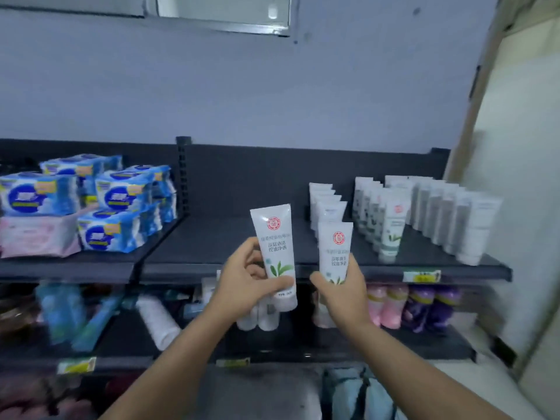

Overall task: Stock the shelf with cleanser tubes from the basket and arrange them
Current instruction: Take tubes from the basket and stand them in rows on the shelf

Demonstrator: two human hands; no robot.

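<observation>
Head view: the left hand (pixel 245 277) grips the first cleanser tube (pixel 274 237) by its lower body, cap down. The right hand (pixel 342 287) grips the second cleanser tube (pixel 335 247) likewise. Both tubes are raised before the shelf (pixel 236 237), near the standing rows (pixel 391 213). They appear light, soft-walled and glossy. Grasp near the stiffer cap end; mid-body pressure may dent them.

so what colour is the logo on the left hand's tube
Red round logo on the white plastic cleanser tube; head view.
</observation>
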